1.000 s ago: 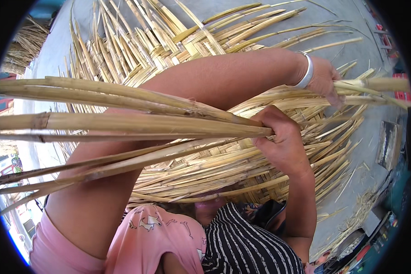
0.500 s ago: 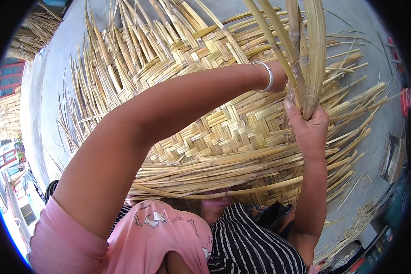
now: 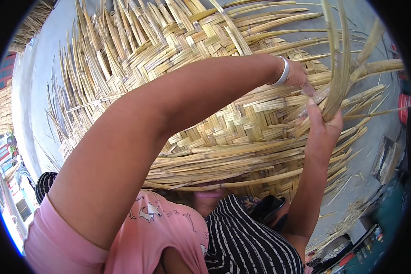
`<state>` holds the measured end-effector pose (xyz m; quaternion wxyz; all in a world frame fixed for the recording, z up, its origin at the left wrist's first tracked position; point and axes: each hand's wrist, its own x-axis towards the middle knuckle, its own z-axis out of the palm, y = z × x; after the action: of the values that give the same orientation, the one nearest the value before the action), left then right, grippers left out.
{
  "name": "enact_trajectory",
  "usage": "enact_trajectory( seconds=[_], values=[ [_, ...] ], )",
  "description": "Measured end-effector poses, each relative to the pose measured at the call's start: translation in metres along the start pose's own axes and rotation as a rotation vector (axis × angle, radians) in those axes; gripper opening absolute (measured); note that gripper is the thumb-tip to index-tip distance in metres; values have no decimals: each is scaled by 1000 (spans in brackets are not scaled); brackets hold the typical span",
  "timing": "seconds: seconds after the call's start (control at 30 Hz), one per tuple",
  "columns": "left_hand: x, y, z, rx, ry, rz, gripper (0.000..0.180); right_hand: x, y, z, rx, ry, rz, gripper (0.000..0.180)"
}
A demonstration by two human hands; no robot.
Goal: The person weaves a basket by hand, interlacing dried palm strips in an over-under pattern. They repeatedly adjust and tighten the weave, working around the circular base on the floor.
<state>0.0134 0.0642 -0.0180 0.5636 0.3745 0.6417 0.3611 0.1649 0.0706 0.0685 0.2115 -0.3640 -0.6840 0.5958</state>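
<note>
Right hand (image 3: 323, 130) closed round the bent lower part of a few split cane strips (image 3: 340, 68), thumb up along the near side, the strips rising from the fist and splaying toward the upper right; left hand (image 3: 298, 76) just beyond it, fingers pointing down toward the same place, tips close to the right thumb; cannot tell whether they pinch a strip or only rest there. White bangle (image 3: 284, 71) on left wrist. Left arm reaches across from lower left, bent at the elbow, over the work; right forearm comes up steeply from below. Beneath both hands, the woven cane mat (image 3: 223, 128), flat on the grey floor (image 3: 36, 105), hands over its right side; zigzag weave in the middle, long unwoven ends fanning out at the far, left and right edges. A band of long strips (image 3: 233, 157) lies crosswise on the near part. Nearest the body, pink clothing (image 3: 162, 223) and black-and-white striped cloth (image 3: 246, 242). Farther out: worn block (image 3: 384, 160) on the floor to the right, red object (image 3: 404, 108) by the right rim, heap of dry stalks (image 3: 32, 27) at upper left
</note>
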Motion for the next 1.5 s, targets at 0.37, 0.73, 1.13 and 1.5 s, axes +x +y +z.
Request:
enact_trajectory(
  seconds=[0.37,0.73,1.13,1.5],
  values=[
    [5,19,24,182,-169,-170,50,-12,-4,-3,174,220,48,30],
    [-5,-7,43,41,-125,42,32,-18,-1,-5,307,405,52,37],
    [-11,-9,50,78,200,89,32,-39,9,-4,237,408,-94,32],
    [-35,5,38,-161,9,204,26,-25,1,-14,401,576,-17,36]
  ],
)
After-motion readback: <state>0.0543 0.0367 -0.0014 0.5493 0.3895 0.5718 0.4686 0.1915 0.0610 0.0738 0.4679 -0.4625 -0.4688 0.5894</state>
